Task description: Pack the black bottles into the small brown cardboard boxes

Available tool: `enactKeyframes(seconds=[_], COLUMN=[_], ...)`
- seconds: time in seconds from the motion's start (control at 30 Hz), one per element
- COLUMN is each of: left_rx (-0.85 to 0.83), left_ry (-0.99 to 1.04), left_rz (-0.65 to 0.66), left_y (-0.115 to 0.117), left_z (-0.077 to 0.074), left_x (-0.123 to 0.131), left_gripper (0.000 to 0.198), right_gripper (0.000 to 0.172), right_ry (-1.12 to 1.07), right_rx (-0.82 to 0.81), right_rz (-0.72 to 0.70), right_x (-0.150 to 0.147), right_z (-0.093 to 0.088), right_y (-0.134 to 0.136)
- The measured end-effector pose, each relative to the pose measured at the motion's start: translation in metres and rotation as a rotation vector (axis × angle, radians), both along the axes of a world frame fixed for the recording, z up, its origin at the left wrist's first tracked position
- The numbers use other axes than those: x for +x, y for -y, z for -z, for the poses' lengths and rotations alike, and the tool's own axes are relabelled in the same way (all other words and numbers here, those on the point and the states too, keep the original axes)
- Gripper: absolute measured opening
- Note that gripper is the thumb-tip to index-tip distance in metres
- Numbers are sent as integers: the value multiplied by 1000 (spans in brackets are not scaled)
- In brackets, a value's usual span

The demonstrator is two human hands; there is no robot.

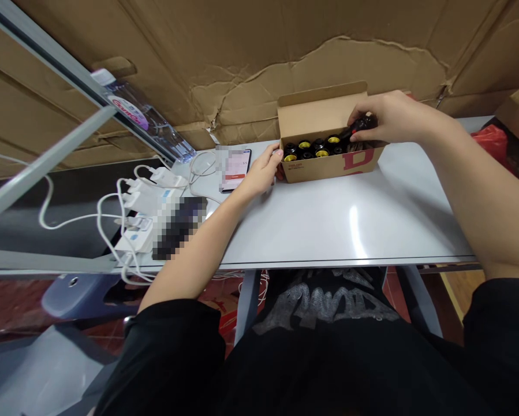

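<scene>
An open cardboard box [328, 166] with red print stands at the far side of the white table [328, 219]. Inside it are several black sockets with brass centres [311, 147]. My left hand [261, 173] rests against the box's left end, fingers curled on its corner. My right hand [389, 118] reaches over the box's right part and is closed on a black socket with a red piece [359, 127], just above the others.
A phone [235, 169] lies left of the box. Further left sit white chargers and cables [144, 214], a dark blurred item [179, 225] and a water bottle [142, 118]. Cardboard sheets line the back. A red bag [491, 141] is at the right.
</scene>
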State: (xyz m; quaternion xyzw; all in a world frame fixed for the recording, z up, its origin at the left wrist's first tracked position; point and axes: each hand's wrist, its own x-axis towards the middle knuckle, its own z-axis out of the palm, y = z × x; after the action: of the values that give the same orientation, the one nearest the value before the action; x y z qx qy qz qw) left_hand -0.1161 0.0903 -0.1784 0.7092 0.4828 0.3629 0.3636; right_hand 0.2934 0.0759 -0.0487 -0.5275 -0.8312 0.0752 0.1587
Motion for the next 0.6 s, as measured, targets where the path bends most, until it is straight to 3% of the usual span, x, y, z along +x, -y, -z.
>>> enactKeyframes(seconds=[0.07,0.17,0.3,0.4,0.6], left_rx=[2,8,15,13,20], left_ry=[-6,-8,-1,2,26], left_rz=[-2,-9,-10,-7,6], left_y=[0,-1,-2,-2,-4], left_z=[0,1,0,0,5], left_x=[0,0,0,0,-1], left_gripper=[89,86,77,74,79], right_gripper=[59,52,45,48,54], right_ry=[28,46,65,41,-84], right_rx=[-13,4,4,0,-21], right_rz=[48,70,-6,-42,26], right_x=[-2,-5,-9,-10,-11], right_z=[0,2,5,5,5], right_y=[2,3,-1,-1,7])
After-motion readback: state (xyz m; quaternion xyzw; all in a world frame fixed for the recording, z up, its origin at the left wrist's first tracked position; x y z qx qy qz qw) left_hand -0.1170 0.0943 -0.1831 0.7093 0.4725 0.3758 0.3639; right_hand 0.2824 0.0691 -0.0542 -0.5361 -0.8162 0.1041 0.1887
